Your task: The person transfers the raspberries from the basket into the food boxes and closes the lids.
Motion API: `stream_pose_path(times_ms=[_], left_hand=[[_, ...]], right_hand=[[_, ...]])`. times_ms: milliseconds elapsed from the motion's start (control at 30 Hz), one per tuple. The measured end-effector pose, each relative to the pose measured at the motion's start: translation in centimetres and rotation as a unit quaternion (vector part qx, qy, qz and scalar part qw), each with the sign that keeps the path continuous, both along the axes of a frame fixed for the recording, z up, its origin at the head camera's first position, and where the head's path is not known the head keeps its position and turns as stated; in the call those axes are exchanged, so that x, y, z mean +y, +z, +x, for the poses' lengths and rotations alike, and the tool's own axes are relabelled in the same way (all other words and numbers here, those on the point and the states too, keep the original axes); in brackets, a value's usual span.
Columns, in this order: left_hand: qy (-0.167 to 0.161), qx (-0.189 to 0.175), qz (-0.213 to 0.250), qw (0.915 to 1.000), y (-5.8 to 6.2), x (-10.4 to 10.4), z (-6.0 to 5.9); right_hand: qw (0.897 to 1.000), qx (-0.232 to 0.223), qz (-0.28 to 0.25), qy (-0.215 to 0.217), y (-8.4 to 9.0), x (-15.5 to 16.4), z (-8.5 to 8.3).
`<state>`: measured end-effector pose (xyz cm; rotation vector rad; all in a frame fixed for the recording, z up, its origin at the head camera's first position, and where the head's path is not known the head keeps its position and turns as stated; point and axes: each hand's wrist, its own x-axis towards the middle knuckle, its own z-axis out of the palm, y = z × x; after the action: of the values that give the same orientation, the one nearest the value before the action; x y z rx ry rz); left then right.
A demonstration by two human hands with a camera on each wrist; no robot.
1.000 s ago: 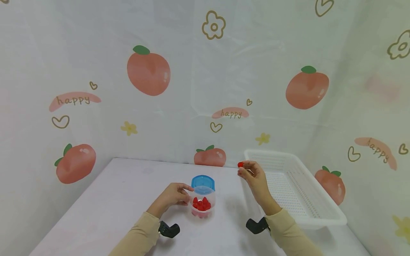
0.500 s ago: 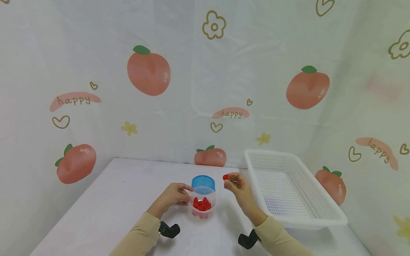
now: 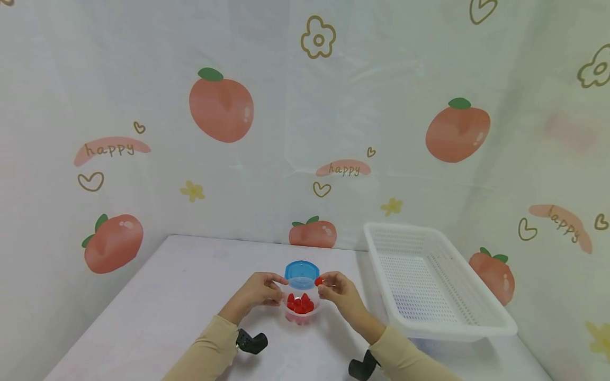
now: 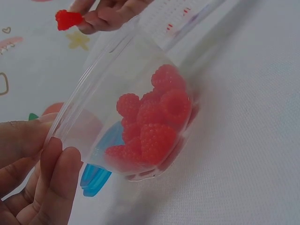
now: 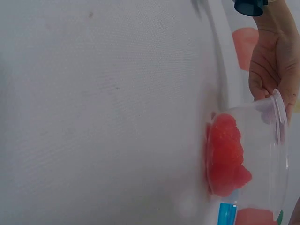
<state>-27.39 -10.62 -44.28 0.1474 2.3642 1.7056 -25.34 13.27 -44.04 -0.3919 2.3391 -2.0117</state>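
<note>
A clear plastic tub (image 4: 105, 77) stands on the white table, with several red raspberries (image 4: 159, 115) heaped at its bottom. My left hand (image 3: 261, 290) pinches the tub's rim on its left side, thumb and fingers on either side of the wall in the left wrist view. At the tub's right, just above rim height, my right hand (image 3: 342, 296) holds a single raspberry (image 4: 68, 19) between thumb and fingertips. Behind the tub lies a blue lid (image 3: 302, 270). In the right wrist view the right hand is almost wholly out of frame.
To the right sits a large white perforated basket (image 3: 476, 317), its floor bare in the head view. A printed curtain (image 3: 267, 201) with peach pictures hangs along the table's back edge. Table surface (image 3: 190, 280) stretches out left of the tub.
My right hand has carried the raspberry leftward and down, from beside the basket to the tub's right rim. The left hand and the tub have stayed where they were.
</note>
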Motion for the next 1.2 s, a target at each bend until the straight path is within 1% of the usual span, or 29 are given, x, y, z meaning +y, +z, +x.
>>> stream_pose_path(times_ms=[100,233,533,633,800,867,1033,1100,1200], left_hand=[[0.002,-0.001,-0.004,1.0000,0.0,0.0,0.0],[0.004,-0.002,-0.006,1.0000,0.0,0.0,0.0],[0.005,-0.003,-0.008,1.0000,-0.1,0.0,-0.1],[0.006,-0.004,-0.007,0.9999,-0.1,0.1,-0.1],[0.005,-0.003,-0.006,1.0000,-0.1,0.1,-0.1],[0.004,-0.003,-0.006,1.0000,-0.2,0.1,-0.1],[0.007,-0.005,-0.004,1.0000,-0.1,0.1,-0.1],[0.008,-0.005,-0.004,0.9999,-0.1,0.1,-0.1],[0.007,-0.005,-0.004,1.0000,-0.1,0.1,-0.1]], right_hand=[[1.000,-0.016,0.017,0.018,-0.1,-0.1,0.1],[0.998,-0.025,0.042,0.039,0.0,-0.2,0.1],[0.993,-0.025,0.090,0.077,-0.1,0.2,-0.9],[0.990,-0.018,0.102,0.090,0.0,0.2,-0.9],[0.990,-0.021,0.104,0.098,0.4,0.2,-0.8],[0.990,-0.025,0.103,0.098,1.1,0.1,-0.4],[0.989,-0.020,0.106,0.099,1.0,0.1,-0.5],[0.989,-0.019,0.104,0.100,0.3,0.2,-0.9],[0.989,-0.018,0.103,0.100,0.2,0.3,-1.0]])
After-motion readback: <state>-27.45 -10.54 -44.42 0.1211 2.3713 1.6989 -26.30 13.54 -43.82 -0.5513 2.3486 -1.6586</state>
